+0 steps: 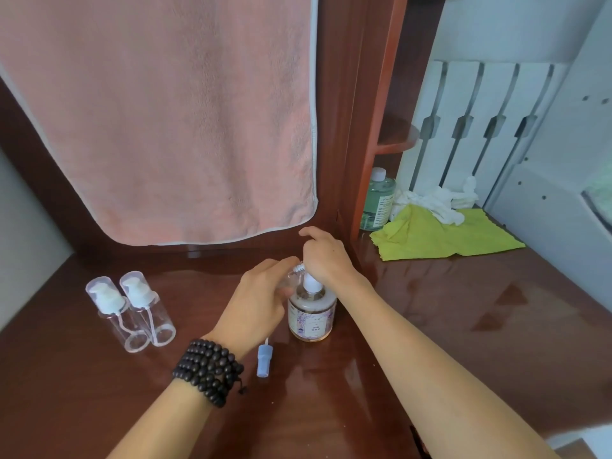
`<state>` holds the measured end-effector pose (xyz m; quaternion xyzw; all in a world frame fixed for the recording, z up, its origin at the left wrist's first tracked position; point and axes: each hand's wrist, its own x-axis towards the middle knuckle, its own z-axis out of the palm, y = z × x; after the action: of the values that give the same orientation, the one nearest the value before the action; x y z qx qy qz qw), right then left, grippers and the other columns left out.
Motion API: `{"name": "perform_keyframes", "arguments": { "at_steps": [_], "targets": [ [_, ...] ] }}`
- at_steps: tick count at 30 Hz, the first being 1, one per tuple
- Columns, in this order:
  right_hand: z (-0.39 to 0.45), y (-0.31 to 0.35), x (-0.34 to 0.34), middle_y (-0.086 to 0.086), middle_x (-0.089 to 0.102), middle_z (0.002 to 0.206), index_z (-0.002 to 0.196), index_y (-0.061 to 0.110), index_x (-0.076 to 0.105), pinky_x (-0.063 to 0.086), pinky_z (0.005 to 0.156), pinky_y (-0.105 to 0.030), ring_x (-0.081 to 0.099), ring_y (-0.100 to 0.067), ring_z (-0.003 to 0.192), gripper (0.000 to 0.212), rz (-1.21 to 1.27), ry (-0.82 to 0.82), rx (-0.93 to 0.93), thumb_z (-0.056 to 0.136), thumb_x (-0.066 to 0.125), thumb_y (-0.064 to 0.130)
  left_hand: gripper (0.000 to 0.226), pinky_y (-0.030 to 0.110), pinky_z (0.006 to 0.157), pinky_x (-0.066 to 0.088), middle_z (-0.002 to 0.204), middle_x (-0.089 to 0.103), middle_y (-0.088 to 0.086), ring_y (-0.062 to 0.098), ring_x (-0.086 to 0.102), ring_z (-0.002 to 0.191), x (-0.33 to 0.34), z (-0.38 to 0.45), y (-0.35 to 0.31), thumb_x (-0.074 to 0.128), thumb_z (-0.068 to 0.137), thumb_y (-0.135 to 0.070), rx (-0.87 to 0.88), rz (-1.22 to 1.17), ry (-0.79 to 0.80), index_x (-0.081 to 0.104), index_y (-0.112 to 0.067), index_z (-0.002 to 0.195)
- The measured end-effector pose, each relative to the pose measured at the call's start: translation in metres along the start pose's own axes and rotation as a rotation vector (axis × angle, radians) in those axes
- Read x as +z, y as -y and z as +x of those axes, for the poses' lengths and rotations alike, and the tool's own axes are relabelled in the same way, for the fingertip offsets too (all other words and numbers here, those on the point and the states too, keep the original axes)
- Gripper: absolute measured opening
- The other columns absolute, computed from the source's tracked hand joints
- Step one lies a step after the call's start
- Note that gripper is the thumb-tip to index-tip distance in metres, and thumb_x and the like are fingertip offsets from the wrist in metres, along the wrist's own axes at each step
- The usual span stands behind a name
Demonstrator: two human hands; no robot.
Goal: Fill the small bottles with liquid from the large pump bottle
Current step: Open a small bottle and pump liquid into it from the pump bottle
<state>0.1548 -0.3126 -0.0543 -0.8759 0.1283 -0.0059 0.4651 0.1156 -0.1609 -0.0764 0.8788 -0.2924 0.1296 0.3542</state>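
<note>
The large pump bottle [311, 318] stands on the dark wooden table, with a pale label and a white pump neck. My right hand [326, 255] rests on top of its pump head. My left hand [256, 304] holds a small clear bottle [291, 278] tilted with its threaded mouth up against the pump spout. Two more small clear bottles [132, 309] with white pump tops and clear caps stand side by side at the left. A loose blue-white pump cap [264, 359] lies on the table in front of the large bottle.
A pink towel [172, 120] hangs behind the table. To the right are a yellow-green cloth [440, 235], crumpled white tissue [437, 200] and a green-tinted bottle [377, 200] in a shelf corner. A beaded bracelet [208, 371] wraps my left wrist.
</note>
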Motion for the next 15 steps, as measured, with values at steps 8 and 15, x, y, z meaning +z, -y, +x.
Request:
{"name": "perform_keyframes", "arguments": {
  "at_steps": [8, 15],
  "targets": [
    [-0.001, 0.007, -0.008, -0.008, 0.055, 0.14, 0.139, 0.025, 0.055, 0.05, 0.102, -0.046, 0.06, -0.03, 0.116, 0.046, -0.019, -0.005, -0.022, 0.099, 0.033, 0.021, 0.05, 0.0, 0.083, 0.033, 0.101, 0.057, -0.007, 0.004, 0.054, 0.092, -0.008, 0.002, -0.004, 0.062, 0.086, 0.0, 0.029, -0.024, 0.005, 0.056, -0.017, 0.132],
    [-0.006, -0.002, 0.002, -0.009, 0.052, 0.142, 0.139, 0.03, 0.054, 0.047, 0.105, -0.048, 0.058, -0.031, 0.12, 0.051, -0.03, 0.016, 0.045, 0.094, 0.034, 0.018, 0.051, 0.012, 0.081, 0.04, 0.102, 0.061, -0.001, 0.013, 0.058, 0.092, 0.002, -0.003, 0.001, 0.061, 0.085, 0.003, -0.015, -0.018, 0.026, 0.057, -0.018, 0.131]
  ]
}}
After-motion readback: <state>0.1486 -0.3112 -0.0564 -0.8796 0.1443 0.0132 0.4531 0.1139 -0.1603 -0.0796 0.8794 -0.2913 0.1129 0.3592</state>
